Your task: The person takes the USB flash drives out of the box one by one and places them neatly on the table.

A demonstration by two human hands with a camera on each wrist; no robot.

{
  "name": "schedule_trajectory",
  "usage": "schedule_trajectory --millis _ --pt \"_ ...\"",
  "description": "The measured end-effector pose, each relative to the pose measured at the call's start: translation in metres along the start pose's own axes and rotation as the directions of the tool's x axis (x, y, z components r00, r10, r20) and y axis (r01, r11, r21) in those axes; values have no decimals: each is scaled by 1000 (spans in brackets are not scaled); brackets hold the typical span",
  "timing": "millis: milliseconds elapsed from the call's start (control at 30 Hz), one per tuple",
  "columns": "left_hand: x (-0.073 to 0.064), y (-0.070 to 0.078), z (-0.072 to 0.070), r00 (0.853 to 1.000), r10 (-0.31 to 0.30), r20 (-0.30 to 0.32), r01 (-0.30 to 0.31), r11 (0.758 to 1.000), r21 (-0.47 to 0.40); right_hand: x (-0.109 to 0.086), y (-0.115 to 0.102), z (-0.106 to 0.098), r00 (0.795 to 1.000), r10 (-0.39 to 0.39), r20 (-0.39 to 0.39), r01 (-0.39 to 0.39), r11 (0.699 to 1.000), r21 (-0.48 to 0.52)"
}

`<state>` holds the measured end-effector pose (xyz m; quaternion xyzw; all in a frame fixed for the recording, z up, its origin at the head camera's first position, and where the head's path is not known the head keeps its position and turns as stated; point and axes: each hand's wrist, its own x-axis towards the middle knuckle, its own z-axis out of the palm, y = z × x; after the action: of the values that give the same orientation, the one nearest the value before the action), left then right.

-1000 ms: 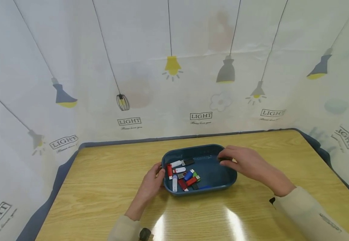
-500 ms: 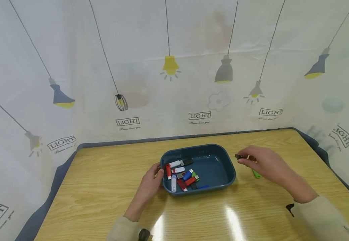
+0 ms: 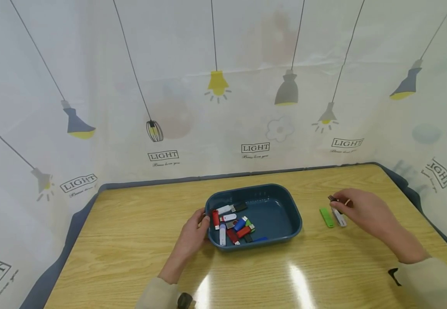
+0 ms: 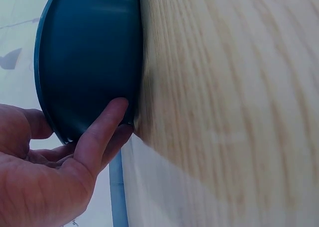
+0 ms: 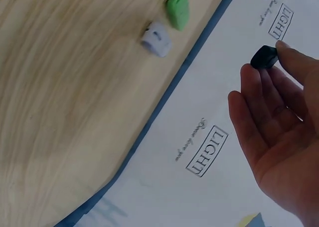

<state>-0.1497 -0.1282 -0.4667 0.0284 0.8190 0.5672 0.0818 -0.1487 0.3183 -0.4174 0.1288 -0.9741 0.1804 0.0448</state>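
My left hand (image 3: 192, 234) holds the left end of a dark blue plastic tray (image 3: 294, 223). In the left wrist view the thumb is at its rim and other fingers press the outer wall. Several USB sticks lie in the tray's left half, among them a blue one (image 3: 240, 224), a red one (image 3: 244, 232) and a white one (image 3: 225, 210). To the right of the tray, my right hand (image 3: 368, 212) pinches a black USB stick (image 5: 264, 57) between thumb and fingertips, raised above the table. Beneath and beside that hand lie a green USB stick (image 3: 326, 217) and a white-grey USB stick (image 3: 339, 218).
Everything stands on a wood-grain table (image 3: 138, 240). A pale cloth (image 3: 192, 107) printed with lamps rises behind and at both sides, with a dark blue border along the table's edge. Light glares off the table's front.
My right hand has lifted the black USB stick out of the tray and carried it right, over the table. The green and white-grey sticks have come into view. My left hand stays on the tray.
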Motion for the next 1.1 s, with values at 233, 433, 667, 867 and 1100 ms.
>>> schedule_trajectory --millis 233,433,667,867,1100 --pt "1 1 0 1000 4 -6 -4 1000 21 -2 22 6 999 36 12 -36 999 2" --pt "1 0 0 1000 4 -6 -4 1000 23 -2 34 8 997 78 29 -78 997 8" --pt "1 0 -1 1000 3 -1 -3 1000 16 1 42 9 987 144 67 -144 990 5" --pt "2 0 -1 1000 -12 -14 12 999 50 1 48 10 973 190 128 -191 982 -4" --pt "3 0 0 999 -17 -30 19 997 81 4 51 13 954 217 209 -216 976 -24"
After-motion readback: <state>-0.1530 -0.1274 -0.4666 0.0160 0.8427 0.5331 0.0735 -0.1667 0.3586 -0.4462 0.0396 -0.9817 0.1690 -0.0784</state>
